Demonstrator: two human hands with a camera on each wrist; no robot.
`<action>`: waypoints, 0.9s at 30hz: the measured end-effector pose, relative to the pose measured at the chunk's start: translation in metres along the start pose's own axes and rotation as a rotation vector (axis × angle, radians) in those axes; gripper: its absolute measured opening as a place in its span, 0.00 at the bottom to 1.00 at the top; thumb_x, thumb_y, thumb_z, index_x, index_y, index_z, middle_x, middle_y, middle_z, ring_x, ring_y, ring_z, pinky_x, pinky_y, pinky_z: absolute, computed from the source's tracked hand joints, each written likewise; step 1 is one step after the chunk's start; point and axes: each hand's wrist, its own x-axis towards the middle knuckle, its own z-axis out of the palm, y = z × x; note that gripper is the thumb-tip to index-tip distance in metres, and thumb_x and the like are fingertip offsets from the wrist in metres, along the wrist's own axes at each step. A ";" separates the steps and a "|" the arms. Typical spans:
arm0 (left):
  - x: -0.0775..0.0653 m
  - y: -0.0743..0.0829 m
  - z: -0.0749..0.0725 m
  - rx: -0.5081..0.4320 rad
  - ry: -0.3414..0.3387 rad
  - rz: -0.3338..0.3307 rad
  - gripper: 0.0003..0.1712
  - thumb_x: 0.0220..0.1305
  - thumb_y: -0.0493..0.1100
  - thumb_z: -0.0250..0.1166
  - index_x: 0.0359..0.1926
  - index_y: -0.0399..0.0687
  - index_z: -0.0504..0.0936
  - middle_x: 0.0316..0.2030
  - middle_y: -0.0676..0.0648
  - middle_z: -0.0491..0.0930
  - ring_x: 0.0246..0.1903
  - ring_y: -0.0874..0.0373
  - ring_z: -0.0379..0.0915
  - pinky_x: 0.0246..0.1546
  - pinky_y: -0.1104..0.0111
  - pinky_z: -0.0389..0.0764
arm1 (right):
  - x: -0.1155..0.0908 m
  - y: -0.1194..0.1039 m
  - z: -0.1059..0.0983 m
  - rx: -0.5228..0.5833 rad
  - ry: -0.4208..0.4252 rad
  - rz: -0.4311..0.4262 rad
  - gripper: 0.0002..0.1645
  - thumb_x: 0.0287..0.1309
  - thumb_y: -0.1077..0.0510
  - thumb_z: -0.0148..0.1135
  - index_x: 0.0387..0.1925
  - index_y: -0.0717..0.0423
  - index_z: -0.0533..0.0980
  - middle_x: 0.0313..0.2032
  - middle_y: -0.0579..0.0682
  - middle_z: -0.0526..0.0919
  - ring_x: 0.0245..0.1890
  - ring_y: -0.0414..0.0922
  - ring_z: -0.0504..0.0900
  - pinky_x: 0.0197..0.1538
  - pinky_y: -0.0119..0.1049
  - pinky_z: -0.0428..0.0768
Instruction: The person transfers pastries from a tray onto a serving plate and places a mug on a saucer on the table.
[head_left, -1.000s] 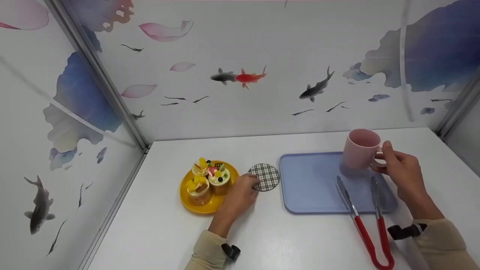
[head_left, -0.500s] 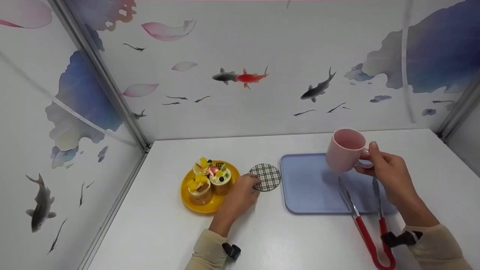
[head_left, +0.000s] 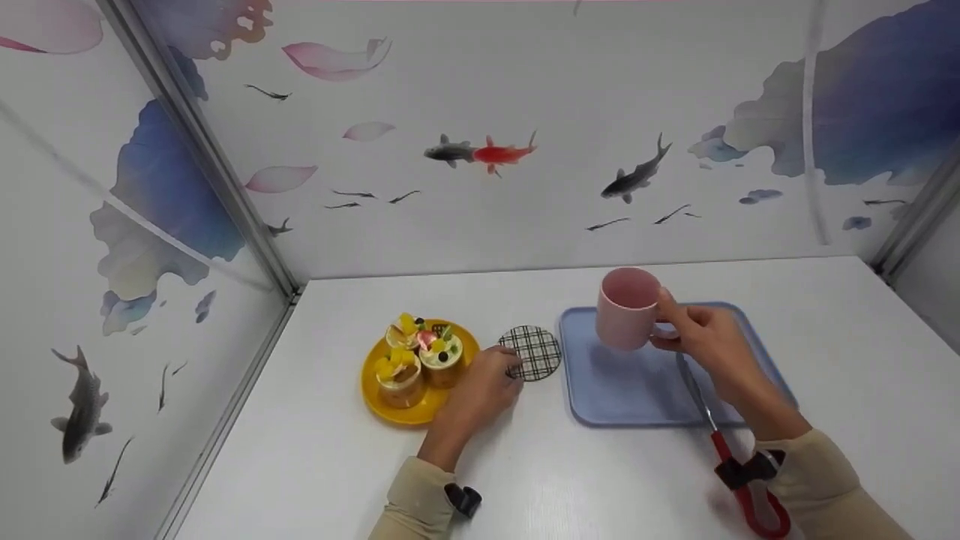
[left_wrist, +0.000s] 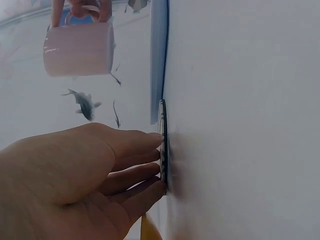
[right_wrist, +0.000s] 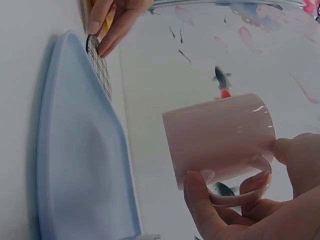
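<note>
My right hand (head_left: 709, 341) grips a pink mug (head_left: 622, 322) by its handle, holding it upright above the blue tray (head_left: 600, 401). The right wrist view shows fingers through and around the handle, with the thumb against the mug's wall. On the white table, a round coaster (head_left: 536, 351) with a black-and-white check lies just left of the tray. The fingertips of my left hand (head_left: 484, 386) rest on the coaster's near left edge. In the left wrist view, these fingers (left_wrist: 137, 145) reach out fairly straight to the thin disc.
Left of the coaster stands a yellow plate (head_left: 373, 394) bearing several fruit-topped dessert cups (head_left: 400, 385). Red-handled tongs (head_left: 750, 504) lie over the tray's front edge, partly hidden beneath my right forearm. Printed wall panels (head_left: 525, 225) bound the table at the back and left.
My right hand has carried the mug leftward across the tray, towards the coaster side. The right forearm now covers part of the tongs. My left hand has stayed at the coaster.
</note>
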 end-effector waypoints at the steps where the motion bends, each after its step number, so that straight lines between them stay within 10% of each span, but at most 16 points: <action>1: 0.000 0.000 0.000 0.002 -0.001 0.001 0.20 0.76 0.39 0.68 0.65 0.40 0.86 0.68 0.42 0.82 0.69 0.47 0.78 0.73 0.53 0.80 | 0.001 -0.002 0.003 0.004 -0.009 0.004 0.54 0.72 0.22 0.53 0.73 0.63 0.75 0.74 0.64 0.77 0.63 0.57 0.89 0.82 0.70 0.61; 11: -0.002 -0.003 0.000 0.003 0.001 0.003 0.20 0.76 0.40 0.68 0.64 0.39 0.86 0.69 0.41 0.81 0.70 0.46 0.77 0.75 0.51 0.78 | 0.012 -0.007 0.038 0.114 -0.128 -0.019 0.46 0.81 0.32 0.50 0.75 0.68 0.70 0.71 0.67 0.77 0.59 0.48 0.90 0.63 0.34 0.87; 27: 0.004 -0.002 -0.001 -0.011 0.005 -0.044 0.18 0.76 0.42 0.69 0.62 0.42 0.88 0.62 0.44 0.85 0.64 0.50 0.79 0.72 0.55 0.82 | 0.034 -0.008 0.090 0.223 -0.185 0.099 0.42 0.84 0.38 0.50 0.78 0.67 0.67 0.73 0.67 0.74 0.59 0.50 0.86 0.62 0.35 0.88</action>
